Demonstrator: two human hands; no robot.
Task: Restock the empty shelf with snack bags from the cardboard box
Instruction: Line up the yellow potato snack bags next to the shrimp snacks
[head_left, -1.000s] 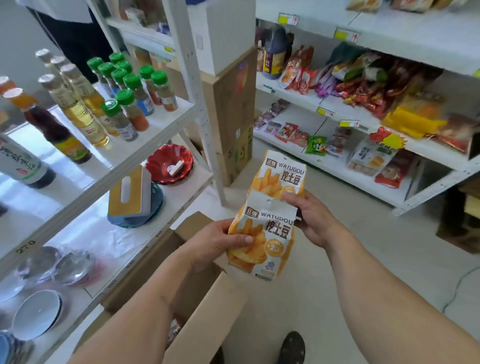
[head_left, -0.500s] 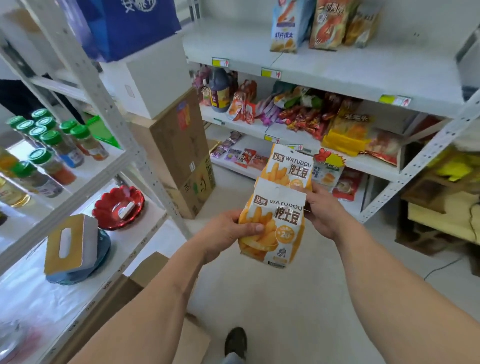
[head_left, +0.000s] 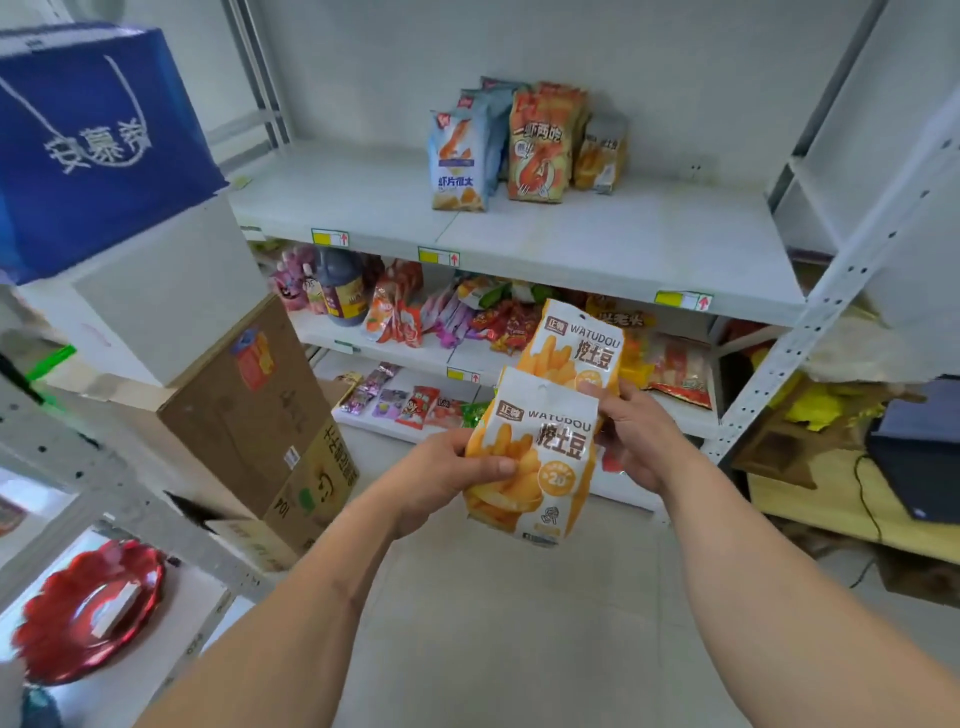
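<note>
White shelving now fills the view, where a second ago the cardboard box lay below. Two snack bags: the left hand grips the front bag, the right hand pinches the rear bag. Ahead, the top shelf holds a few bags, mostly bare. Placing likely comes next.

Both forearms are bare, with no sleeves in view. The left hand and right hand wear no gloves. No rings or watch show.
</note>
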